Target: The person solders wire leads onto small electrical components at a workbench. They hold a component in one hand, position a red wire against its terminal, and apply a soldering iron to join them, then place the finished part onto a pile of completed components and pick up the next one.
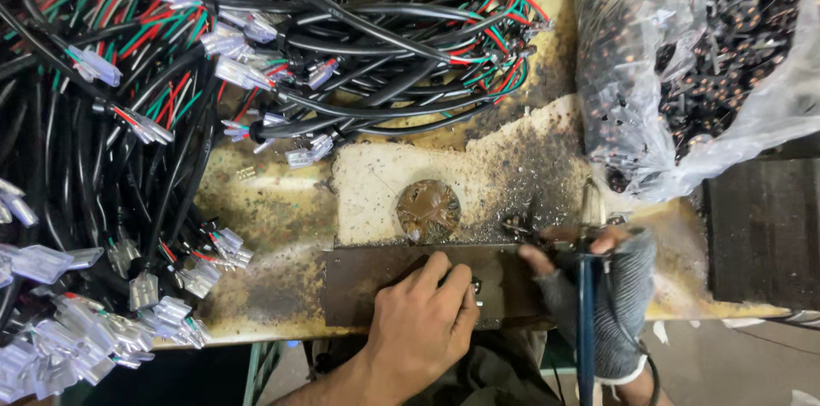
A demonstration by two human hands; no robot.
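My left hand (pixel 424 321) rests knuckles up on a dark metal plate (pixel 359 282) at the bench's near edge, fingers curled around a small part I can barely see. My right hand (pixel 602 286), in a grey fingerless glove, grips a blue-handled soldering iron (pixel 588 286) whose tip points away toward a small coil part (pixel 515 225) on the scorched bench. A round brown flux-stained disc (pixel 428 210) sits just beyond the plate.
Bundles of black cables with red, green and white wires and clear plastic connectors (pixel 162 116) cover the left and back. A clear plastic bag of small copper-wound coils (pixel 700 64) lies at the right, beside a dark block (pixel 760 231).
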